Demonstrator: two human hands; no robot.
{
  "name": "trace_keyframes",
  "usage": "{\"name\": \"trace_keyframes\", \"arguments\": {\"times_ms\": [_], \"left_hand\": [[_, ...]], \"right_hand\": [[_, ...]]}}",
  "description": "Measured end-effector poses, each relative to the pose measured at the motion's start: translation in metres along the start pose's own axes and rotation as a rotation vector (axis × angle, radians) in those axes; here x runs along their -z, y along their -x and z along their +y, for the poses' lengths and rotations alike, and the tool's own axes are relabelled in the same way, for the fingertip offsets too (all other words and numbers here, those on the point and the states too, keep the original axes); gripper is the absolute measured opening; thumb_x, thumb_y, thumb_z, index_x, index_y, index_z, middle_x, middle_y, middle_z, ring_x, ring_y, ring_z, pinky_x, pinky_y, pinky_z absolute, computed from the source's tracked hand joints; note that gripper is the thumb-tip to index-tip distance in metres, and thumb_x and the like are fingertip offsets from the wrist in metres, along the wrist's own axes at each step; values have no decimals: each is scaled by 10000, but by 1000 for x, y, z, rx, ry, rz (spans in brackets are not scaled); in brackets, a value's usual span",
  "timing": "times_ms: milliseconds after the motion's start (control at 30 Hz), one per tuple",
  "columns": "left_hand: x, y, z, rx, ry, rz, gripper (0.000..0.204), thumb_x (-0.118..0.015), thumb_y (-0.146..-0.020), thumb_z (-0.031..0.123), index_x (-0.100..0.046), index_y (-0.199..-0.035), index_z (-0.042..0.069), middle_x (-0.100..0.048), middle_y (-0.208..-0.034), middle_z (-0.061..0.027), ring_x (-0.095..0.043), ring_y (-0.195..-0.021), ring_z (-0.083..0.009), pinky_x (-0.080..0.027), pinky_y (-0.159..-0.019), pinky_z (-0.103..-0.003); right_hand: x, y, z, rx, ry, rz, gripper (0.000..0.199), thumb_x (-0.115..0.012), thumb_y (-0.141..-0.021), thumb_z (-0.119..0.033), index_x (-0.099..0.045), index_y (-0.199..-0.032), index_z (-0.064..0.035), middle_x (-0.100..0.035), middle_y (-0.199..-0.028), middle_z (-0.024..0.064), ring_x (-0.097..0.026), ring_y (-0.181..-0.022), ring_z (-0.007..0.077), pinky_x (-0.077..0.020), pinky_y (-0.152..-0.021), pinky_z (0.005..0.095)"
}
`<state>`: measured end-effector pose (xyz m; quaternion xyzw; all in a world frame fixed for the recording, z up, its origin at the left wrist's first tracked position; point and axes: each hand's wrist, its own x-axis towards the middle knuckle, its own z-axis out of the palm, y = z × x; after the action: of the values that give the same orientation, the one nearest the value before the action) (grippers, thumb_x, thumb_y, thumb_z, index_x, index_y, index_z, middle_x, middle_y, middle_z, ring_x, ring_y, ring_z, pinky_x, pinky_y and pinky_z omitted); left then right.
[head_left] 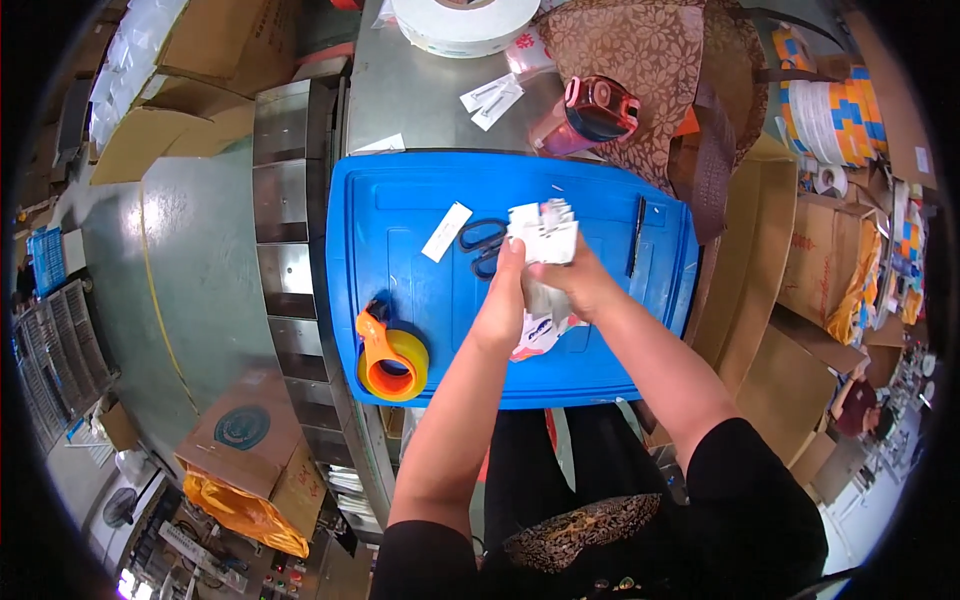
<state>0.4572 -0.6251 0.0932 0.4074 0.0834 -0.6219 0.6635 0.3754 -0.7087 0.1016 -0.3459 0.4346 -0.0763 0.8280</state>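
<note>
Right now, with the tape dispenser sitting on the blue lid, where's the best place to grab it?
Probably by the orange handle of the tape dispenser, coming from above on its upper left end. The handle sticks out past the yellow tape roll there, and the blue lid around it is bare, so fingers could likely wrap it freely.

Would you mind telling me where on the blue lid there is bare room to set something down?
The blue lid is bare at its far left corner, beyond the white slip, and along its near right edge. The middle is crowded: scissors, both hands on the white packets, the pen. The tape dispenser fills the near left.
</note>
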Motion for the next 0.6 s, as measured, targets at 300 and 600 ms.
{"name": "trace_keyframes", "arguments": {"times_ms": [300,600], "left_hand": [[83,-43,41,-263,-1806,713,446,-681,-660,280,-538,-1028,72,-533,-1035,-149,-506,-945,-315,-411,-815,-403],[99,-62,31,-99,-1828,666,350,-681,-652,272,-569,-891,41,-601,-849,-128,-542,-842,-285,-445,-736,-374]], "right_hand": [[72,16,-4,53,-325,203,337,-573,-739,-64,-499,-1067,-68,-575,-922,77,-588,-798,211,-504,-684,379],[107,28,-10,120,-607,214,320,-584,-754,-189,-522,-1013,-13,-592,-858,96,-587,-756,208,-486,-684,352]]}}
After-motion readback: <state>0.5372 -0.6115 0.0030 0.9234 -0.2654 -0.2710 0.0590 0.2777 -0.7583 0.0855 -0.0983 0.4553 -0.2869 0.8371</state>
